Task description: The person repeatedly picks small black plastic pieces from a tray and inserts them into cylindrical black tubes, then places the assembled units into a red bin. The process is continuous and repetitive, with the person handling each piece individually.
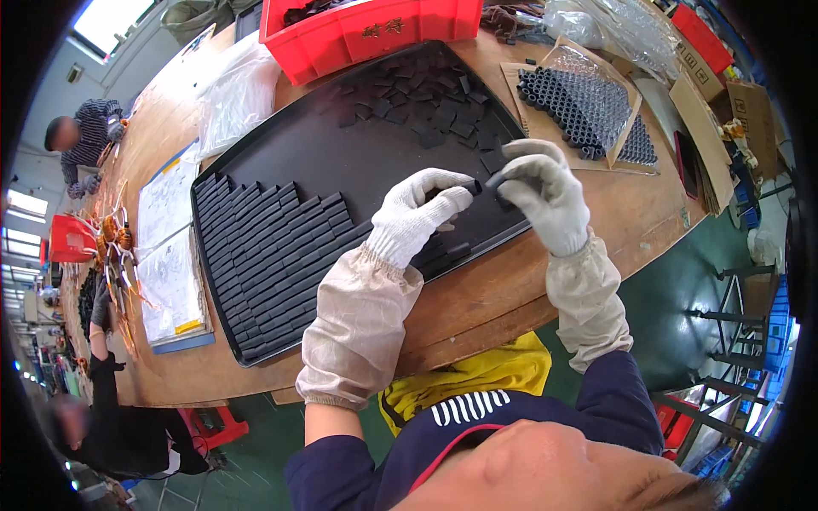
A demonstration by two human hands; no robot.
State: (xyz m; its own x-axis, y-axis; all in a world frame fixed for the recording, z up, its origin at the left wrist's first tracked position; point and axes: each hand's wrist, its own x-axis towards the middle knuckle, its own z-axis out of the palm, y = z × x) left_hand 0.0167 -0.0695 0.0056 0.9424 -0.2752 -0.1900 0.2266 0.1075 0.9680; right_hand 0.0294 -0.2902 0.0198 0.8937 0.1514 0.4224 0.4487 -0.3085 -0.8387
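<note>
- Head view, nearest: a yellow cloth [473,375] hung below the near edge of the wooden surface [486,298], beside the person's dark blue shirt [349,468].
- Beige sleeve covers [358,324] wrapped both forearms, and white knit gloves covered both hands.
- The left hand [422,209] gripped a short black tube [474,186] between thumb and fingertips, over the tray's near right part.
- The right hand [550,200] was closed on a small dark piece [496,180], its end just beside the tube; whether the two touched could not be told. Its exact shape was partly hidden by the fingers.
- Beneath the hands lay a large black tray [281,153], set at an angle on the surface.
- Black tubes [273,264] lay end to end in close rows across the tray's left and near part.
- An open folder of papers [166,281] lay just left of the tray.
- Loose flat black pieces [443,115] were scattered over the tray's far right part.
- Right of them, upright black tubes [554,102] stood packed on cardboard, partly under clear plastic.
- Beyond the tray's far edge sat a red bin [307,55], with a clear plastic bag [239,102] to its left.
- Farther left, a co-worker in a striped top [92,128] was at the surface.
</note>
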